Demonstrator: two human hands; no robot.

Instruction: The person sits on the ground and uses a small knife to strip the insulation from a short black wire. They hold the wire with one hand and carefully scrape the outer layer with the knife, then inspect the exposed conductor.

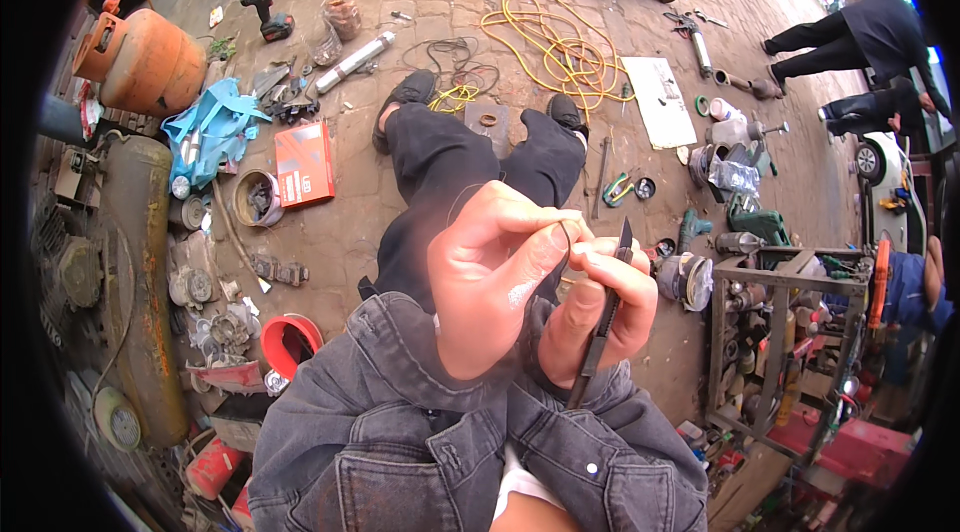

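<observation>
Close before my chest, my left hand point(495, 269) pinches a thin dark wire point(566, 238) between thumb and forefinger. A fine strand of the wire arcs up behind that hand. My right hand point(611, 307) grips a black snap-off utility knife point(596, 355), its dark blade pointing up and away from me. The right fingertips meet the left ones at the wire, so the exact contact there is hidden. Between my shoes on the paving lies a dark flat plate point(480, 138) bearing a small brown ring point(488, 119).
A yellow hose or cable point(555, 44) lies coiled ahead, near a white sheet point(654, 100). Left are a cordless drill point(268, 10), an orange gas cylinder point(150, 66) and a red box point(304, 163). Right stands a metal frame point(787, 273). Other people point(847, 36) are at the far right.
</observation>
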